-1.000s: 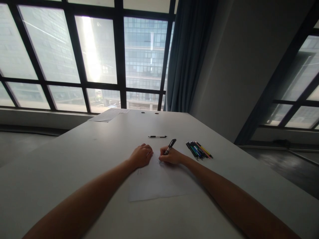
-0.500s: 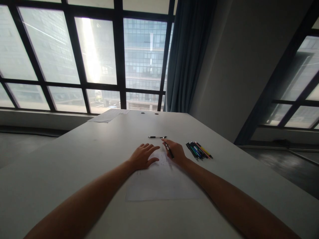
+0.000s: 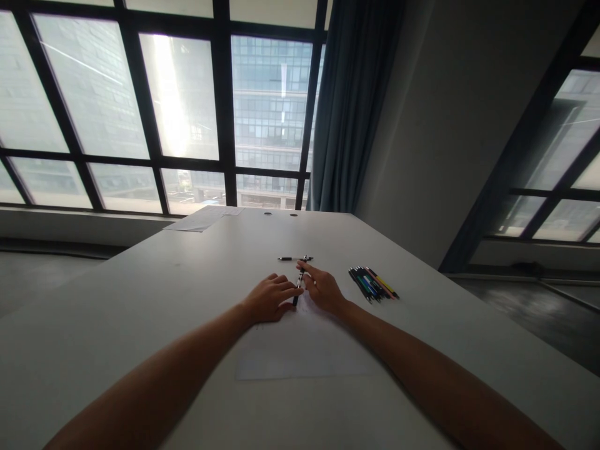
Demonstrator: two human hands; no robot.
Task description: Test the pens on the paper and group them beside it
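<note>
A black-and-white pen (image 3: 300, 278) stands slanted between my two hands over a sheet of white paper (image 3: 300, 359). My right hand (image 3: 323, 289) grips its upper part with the fingertips. Thumb and forefinger of my left hand (image 3: 270, 298) close on its lower, dark end. Faint marks show on the paper between the hands, and both wrists rest low over the sheet. Just beyond the fingers, a second black-and-white pen (image 3: 287, 258) lies crosswise on the table.
To the right of my right hand lies a bundle of several pens and pencils (image 3: 372, 284). More paper sheets (image 3: 194, 220) lie at the far left of the white table (image 3: 140, 300). Two dark round spots mark its far edge. Windows and a blue curtain (image 3: 344, 125) stand behind.
The pen in my right hand has swung upright and moved left. My left thumb and forefinger, spread apart before, have closed on its lower end.
</note>
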